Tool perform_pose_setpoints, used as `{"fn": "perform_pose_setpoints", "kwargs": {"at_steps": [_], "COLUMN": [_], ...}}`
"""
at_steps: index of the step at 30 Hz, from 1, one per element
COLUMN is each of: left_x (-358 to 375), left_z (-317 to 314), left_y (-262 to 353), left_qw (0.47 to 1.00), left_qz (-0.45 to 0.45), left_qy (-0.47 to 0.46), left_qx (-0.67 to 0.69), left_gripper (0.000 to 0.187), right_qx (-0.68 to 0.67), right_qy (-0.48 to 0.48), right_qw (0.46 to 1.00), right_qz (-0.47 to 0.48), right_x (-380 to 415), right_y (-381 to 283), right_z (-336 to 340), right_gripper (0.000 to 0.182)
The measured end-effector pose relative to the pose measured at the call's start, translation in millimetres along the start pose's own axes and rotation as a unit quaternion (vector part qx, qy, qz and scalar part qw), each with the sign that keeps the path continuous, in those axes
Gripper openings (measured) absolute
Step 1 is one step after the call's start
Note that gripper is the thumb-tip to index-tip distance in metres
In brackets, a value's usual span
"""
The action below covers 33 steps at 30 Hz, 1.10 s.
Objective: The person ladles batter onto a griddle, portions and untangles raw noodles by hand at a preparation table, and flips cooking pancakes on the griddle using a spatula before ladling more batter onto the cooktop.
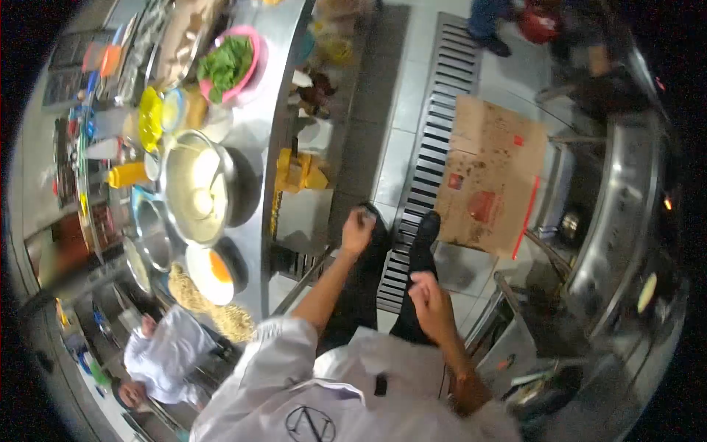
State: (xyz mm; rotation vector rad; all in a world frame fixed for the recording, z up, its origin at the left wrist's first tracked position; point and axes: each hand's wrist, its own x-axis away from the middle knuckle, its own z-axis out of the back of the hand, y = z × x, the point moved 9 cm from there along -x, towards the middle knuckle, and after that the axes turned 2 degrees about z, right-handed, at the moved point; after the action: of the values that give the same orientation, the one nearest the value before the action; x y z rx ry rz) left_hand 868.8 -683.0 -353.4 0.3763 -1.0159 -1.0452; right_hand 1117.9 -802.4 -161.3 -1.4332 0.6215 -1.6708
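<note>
Left hand (358, 233) out front, fingers curled and blurred, can't tell if they pinch anything; right hand (433, 303) has fingers bent inward, grip equally unclear. Ahead, cardboard (501, 166) lies on the floor (394, 158) along the drain grate (432, 147); a metal bowl (230, 175) sits on the worktop (258, 132), left.

The wearer's two hands (359, 232) (431, 303), one cardboard sheet (497, 173), one pink bowl (255, 53) — and one yellow bottle (130, 174)

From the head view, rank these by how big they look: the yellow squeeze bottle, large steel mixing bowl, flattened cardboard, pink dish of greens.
Largest to smallest:
1. Flattened cardboard
2. Steel mixing bowl
3. Pink dish
4. Yellow squeeze bottle
</note>
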Motion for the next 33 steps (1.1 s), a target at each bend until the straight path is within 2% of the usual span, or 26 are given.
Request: {"fn": "perform_pose_setpoints", "kwargs": {"at_steps": [1, 2, 3, 4, 6, 7, 8, 9, 10, 11, 12, 13, 14, 15, 17, 20, 22, 24, 26, 27, 28, 29, 30, 31, 32, 33], "left_x": [-46, -87, -123, -182, -238, -294, -320, -344, -386, -363, -365, -390, -406, -441, -505, -410, -353, -253, -208, -162, -130, -109, -88, -61, -39, -17], "left_z": [-2, 5, 20, 16, 66, 81, 99, 118, 132, 148, 160, 168, 166, 178, 201, 182, 208, 203, 202, 201, 184, 181, 176, 145, 116, 95], "left_y": [-10, -21, -42, -125, -78, -160, -171, -177, -212, -161, -143, -156, -186, -228, -307, -182, -143, -46, -39, -14, 9, -52, -106, -5, 47, 73], "left_qw": [0.99, 0.985, 0.979, 0.966, 0.976, 0.903, 0.91, 0.916, 0.84, 0.828, 0.828, 0.905, 0.947, 0.948, 0.944, 0.882, 0.779, 0.806, 0.812, 0.846, 0.866, 0.888, 0.907, 0.895, 0.873, 0.859], "left_qz": [-0.093, -0.069, -0.017, 0.211, -0.057, -0.086, -0.065, -0.046, -0.195, -0.24, -0.233, -0.085, 0.065, 0.019, -0.073, -0.134, -0.223, -0.275, -0.269, -0.076, -0.05, -0.041, -0.033, -0.002, 0.028, 0.019], "left_qy": [0.078, 0.098, 0.185, 0.072, 0.205, 0.36, 0.342, 0.325, 0.366, 0.405, 0.405, 0.3, 0.184, 0.174, 0.152, 0.189, 0.397, 0.486, 0.448, 0.516, 0.498, 0.459, 0.418, 0.371, 0.29, 0.229], "left_qx": [-0.067, -0.126, -0.085, -0.135, -0.047, -0.217, -0.224, -0.229, -0.349, -0.305, -0.311, -0.29, -0.256, -0.266, -0.283, -0.411, -0.431, -0.197, -0.261, -0.113, 0.009, -0.017, -0.044, 0.249, 0.392, 0.457], "left_gripper": [0.053, 0.056, 0.052, 0.056, 0.071, 0.088, 0.092, 0.097, 0.104, 0.095, 0.095, 0.084, 0.072, 0.064, 0.049, 0.041, 0.042, 0.047, 0.056, 0.056, 0.044, 0.038, 0.033, 0.035, 0.03, 0.026], "right_qx": [-0.004, -0.038, -0.071, -0.087, -0.102, -0.114, -0.124, -0.124, -0.096, -0.067, -0.065, -0.065, -0.065, -0.065, -0.146, -0.159, -0.179, -0.198, -0.206, -0.206, -0.174, -0.144, -0.146, -0.177, -0.203, -0.192], "right_qy": [0.012, 0.024, 0.038, 0.058, 0.071, 0.118, 0.165, 0.16, 0.172, 0.181, 0.172, 0.183, 0.194, 0.192, 0.196, 0.205, 0.197, 0.19, 0.192, 0.207, 0.183, 0.162, 0.189, 0.186, 0.185, 0.158], "right_qw": [1.0, 0.998, 0.994, 0.987, 0.977, 0.972, 0.965, 0.964, 0.957, 0.947, 0.948, 0.938, 0.927, 0.926, 0.938, 0.91, 0.918, 0.926, 0.938, 0.936, 0.947, 0.956, 0.952, 0.954, 0.954, 0.961], "right_qz": [-0.024, -0.046, -0.077, -0.122, -0.171, -0.167, -0.164, -0.171, -0.215, -0.257, -0.261, -0.288, -0.314, -0.318, -0.248, -0.322, -0.294, -0.261, -0.204, -0.196, -0.196, -0.196, -0.19, -0.154, -0.119, -0.12], "right_x": [2, 3, 11, 19, 37, 48, 49, 41, 35, 30, 26, 31, 33, 29, 12, 19, 23, 22, 14, 12, 7, 3, 7, 6, 7, 2], "right_y": [28, 50, 69, 98, 150, 172, 188, 191, 185, 189, 197, 207, 216, 217, 208, 223, 225, 218, 194, 180, 161, 143, 134, 127, 113, 90], "right_z": [-11, -16, -23, -29, -42, -39, -37, -39, -35, -34, -38, -39, -39, -42, -49, -53, -56, -59, -55, -46, -37, -30, -23, -21, -12, -3], "right_gripper": [0.022, 0.023, 0.025, 0.028, 0.031, 0.034, 0.036, 0.036, 0.037, 0.038, 0.038, 0.038, 0.038, 0.038, 0.037, 0.032, 0.03, 0.028, 0.027, 0.027, 0.028, 0.03, 0.03, 0.031, 0.032, 0.03]}}
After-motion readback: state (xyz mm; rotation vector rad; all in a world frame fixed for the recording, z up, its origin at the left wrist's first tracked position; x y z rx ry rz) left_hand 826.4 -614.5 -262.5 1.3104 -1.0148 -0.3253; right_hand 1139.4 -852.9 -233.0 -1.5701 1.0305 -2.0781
